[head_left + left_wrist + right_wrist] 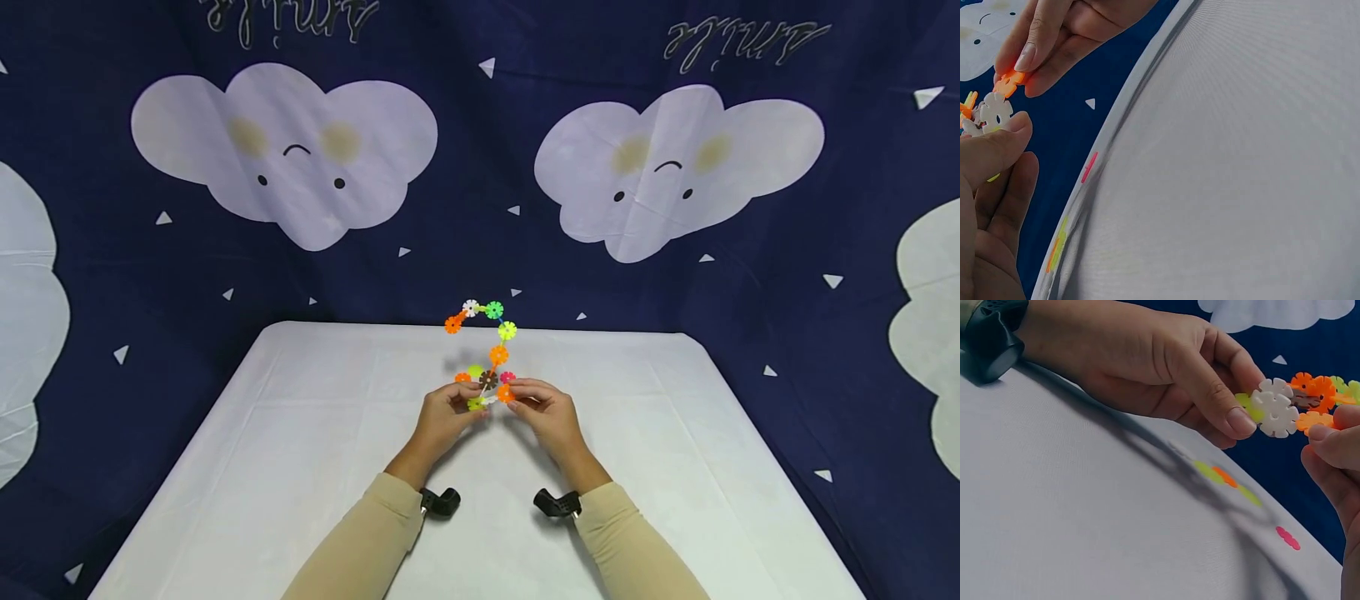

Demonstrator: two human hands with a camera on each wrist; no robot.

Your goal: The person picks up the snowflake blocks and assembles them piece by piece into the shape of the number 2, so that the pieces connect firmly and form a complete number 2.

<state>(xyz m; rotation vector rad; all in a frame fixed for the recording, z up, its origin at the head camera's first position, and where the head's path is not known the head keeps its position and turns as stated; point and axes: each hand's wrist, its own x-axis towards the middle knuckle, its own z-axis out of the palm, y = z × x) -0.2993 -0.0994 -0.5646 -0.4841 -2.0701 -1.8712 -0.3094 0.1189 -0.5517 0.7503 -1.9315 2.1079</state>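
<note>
Both hands hold up a curved chain of interlocking plastic snowflake discs over the white table. At its lower end my left hand (447, 414) pinches a yellow-green disc (476, 403) between thumb and fingers. My right hand (550, 417) pinches an orange disc (506, 392) at the other side. Between the two hands, white discs (1275, 415) join these pieces in the right wrist view. From a brown disc (488, 380) the chain bends upward through orange, yellow, green (493, 310) and white discs to an orange disc (453, 325) at its tip.
Several loose discs lie on the table (300, 500) beyond the hands, among them a pink one (1288, 538) and an orange one (1225, 477). Behind the table's far edge hangs a dark blue cloth (480, 167) printed with clouds. Each wrist wears a black device (441, 503).
</note>
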